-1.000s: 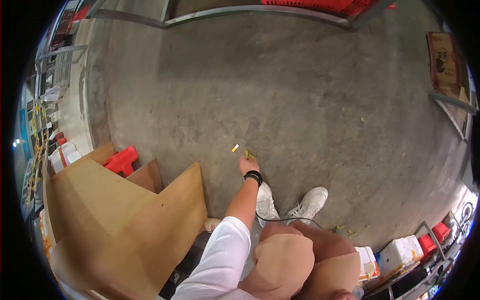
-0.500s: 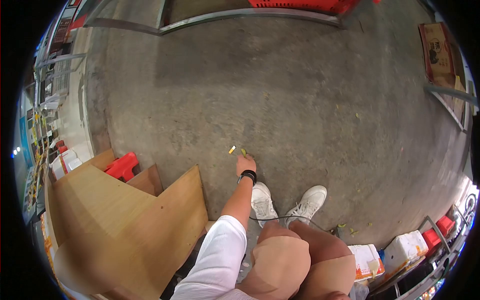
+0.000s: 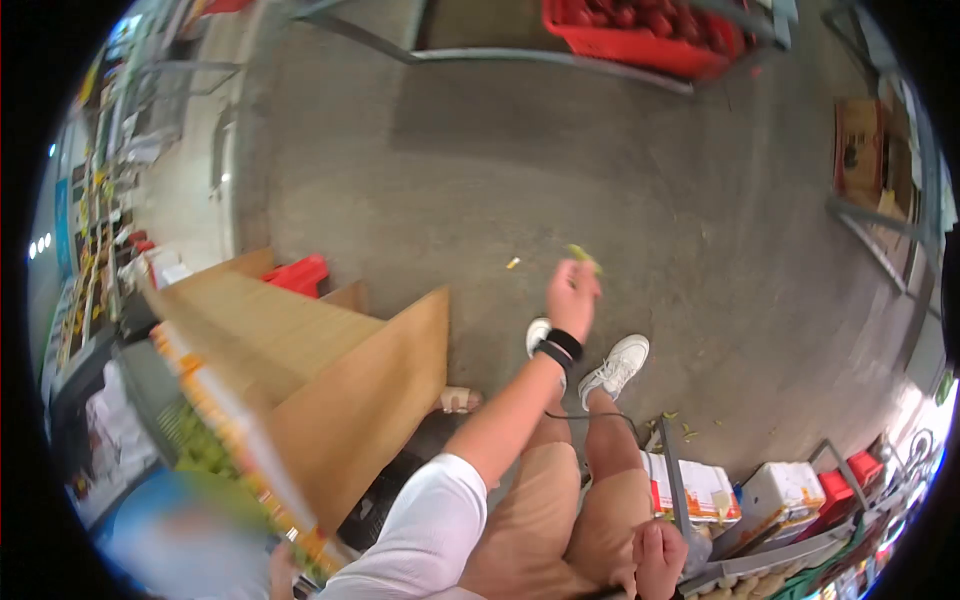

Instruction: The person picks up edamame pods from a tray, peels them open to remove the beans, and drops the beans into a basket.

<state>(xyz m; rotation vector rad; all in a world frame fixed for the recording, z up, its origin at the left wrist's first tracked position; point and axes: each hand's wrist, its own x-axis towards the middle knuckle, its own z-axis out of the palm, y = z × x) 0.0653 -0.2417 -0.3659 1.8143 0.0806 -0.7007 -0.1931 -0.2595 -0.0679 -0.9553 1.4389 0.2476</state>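
My left hand [image 3: 573,300] is closed in a pinch above the floor, in front of my shoes. A yellow-green leaf [image 3: 585,258] sticks out past its fingertips; blur hides its exact shape. Just left of that hand, a cigarette butt [image 3: 513,263], white and orange, lies on the concrete floor [image 3: 450,190]. My right hand [image 3: 660,555] is curled into a fist beside my right thigh, at the lower right. Nothing shows in its fingers.
Wooden boards [image 3: 370,390] stand at left, with a red plastic stool [image 3: 298,275] behind. Another person's foot [image 3: 460,400] shows below them. A red crate [image 3: 640,40] of dark red produce is ahead. White foam boxes [image 3: 700,490] line the lower right; more leaves [image 3: 680,428] lie nearby.
My left hand has lifted from the floor and moved right with the leaf. My right fist has come further into view. The camera view has shifted, showing more of the red crate.
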